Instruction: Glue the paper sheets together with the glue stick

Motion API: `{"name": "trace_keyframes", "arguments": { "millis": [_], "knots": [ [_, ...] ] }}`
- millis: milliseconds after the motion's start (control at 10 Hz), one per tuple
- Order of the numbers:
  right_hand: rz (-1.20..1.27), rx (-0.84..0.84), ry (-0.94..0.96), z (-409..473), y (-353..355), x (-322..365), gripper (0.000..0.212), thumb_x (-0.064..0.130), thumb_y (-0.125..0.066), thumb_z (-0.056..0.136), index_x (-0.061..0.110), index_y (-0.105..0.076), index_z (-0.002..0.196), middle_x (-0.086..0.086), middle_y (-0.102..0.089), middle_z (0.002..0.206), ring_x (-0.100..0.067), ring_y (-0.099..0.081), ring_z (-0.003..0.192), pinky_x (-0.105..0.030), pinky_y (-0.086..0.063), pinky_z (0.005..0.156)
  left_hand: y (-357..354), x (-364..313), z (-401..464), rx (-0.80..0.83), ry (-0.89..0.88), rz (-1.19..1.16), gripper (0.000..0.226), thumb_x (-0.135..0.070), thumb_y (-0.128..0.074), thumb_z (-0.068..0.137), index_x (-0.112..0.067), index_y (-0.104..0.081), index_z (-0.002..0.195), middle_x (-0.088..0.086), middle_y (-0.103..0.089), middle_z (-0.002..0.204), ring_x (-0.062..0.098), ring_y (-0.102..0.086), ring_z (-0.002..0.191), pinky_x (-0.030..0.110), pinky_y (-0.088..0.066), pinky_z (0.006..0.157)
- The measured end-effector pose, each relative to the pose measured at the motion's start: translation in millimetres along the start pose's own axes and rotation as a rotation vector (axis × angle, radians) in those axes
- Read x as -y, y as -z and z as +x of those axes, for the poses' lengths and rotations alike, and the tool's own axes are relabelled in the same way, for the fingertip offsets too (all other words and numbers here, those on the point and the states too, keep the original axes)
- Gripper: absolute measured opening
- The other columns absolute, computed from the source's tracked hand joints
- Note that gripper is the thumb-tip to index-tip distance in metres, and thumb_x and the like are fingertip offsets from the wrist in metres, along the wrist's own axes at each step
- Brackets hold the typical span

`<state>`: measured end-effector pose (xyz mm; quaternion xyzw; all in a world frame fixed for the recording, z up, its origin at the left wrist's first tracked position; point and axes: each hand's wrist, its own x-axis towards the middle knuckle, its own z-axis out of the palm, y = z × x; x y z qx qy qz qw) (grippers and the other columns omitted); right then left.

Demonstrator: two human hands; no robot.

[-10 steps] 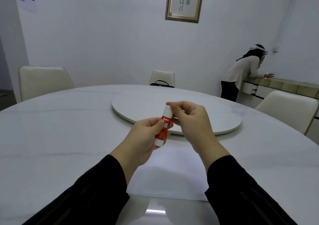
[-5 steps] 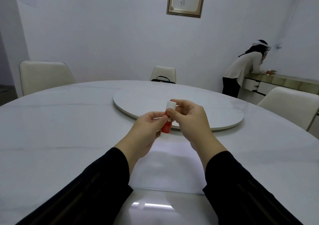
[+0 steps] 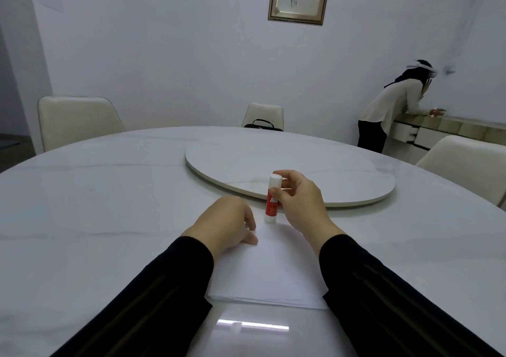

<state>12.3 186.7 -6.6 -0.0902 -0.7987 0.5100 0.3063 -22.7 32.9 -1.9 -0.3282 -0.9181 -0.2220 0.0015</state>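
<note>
A red and white glue stick (image 3: 272, 199) stands upright, its white cap on, with its base at the far edge of the white paper sheets (image 3: 269, 270). My right hand (image 3: 299, 202) holds the stick by thumb and fingers near the cap. My left hand (image 3: 228, 223) rests palm down on the left part of the top sheet, fingers slightly curled, holding nothing. The sheets lie stacked on the white marble table (image 3: 95, 219) directly in front of me, between my two black sleeves.
A round turntable (image 3: 315, 165) sits at the table's middle, just beyond the glue stick. Cream chairs stand at the left (image 3: 74, 121), far side (image 3: 264, 115) and right (image 3: 465, 165). A person (image 3: 388, 110) leans on a sideboard at the back right.
Both hands held the glue stick in the air before. Now the left hand has let go and dropped onto the paper, and the right hand has lowered the stick to the sheet's far edge.
</note>
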Motion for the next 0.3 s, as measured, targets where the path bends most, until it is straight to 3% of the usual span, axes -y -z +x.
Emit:
{"name": "trace_keyframes", "arguments": {
  "millis": [100, 200, 300],
  "knots": [
    [0.023, 0.01, 0.006, 1.1, -1.2, -2.6, 0.035, 0.008, -0.068, 0.081, 0.033, -0.06, 0.105, 0.011, -0.064, 0.088, -0.005, -0.062, 0.081, -0.034, -0.054, 0.085, 0.7, -1.4, 1.4, 0.024, -0.018, 0.024, 0.032, -0.029, -0.078, 0.073, -0.022, -0.071, 0.104, -0.007, -0.052, 0.089, 0.011, -0.05, 0.084, 0.02, -0.037, 0.073],
    [0.044, 0.044, -0.029, -0.8, -1.0, -4.8, 0.053, 0.006, -0.073, 0.076, 0.021, -0.056, 0.124, 0.009, -0.063, 0.093, -0.01, -0.063, 0.088, -0.036, -0.053, 0.087, 0.1, -0.9, 2.8, 0.031, -0.019, 0.043, 0.032, -0.029, -0.076, 0.075, -0.022, -0.07, 0.106, -0.007, -0.051, 0.09, 0.012, -0.052, 0.089, 0.02, -0.037, 0.075],
    [0.044, -0.046, -0.052, -1.4, 9.7, -6.0, 0.068, 0.014, -0.08, 0.071, 0.018, -0.049, 0.132, 0.006, -0.061, 0.105, -0.014, -0.061, 0.097, -0.035, -0.052, 0.088, 1.4, -4.5, -1.6, 0.054, 0.004, 0.045, 0.032, -0.029, -0.075, 0.077, -0.022, -0.069, 0.107, -0.006, -0.052, 0.095, 0.014, -0.054, 0.097, 0.021, -0.038, 0.078]
  ]
}}
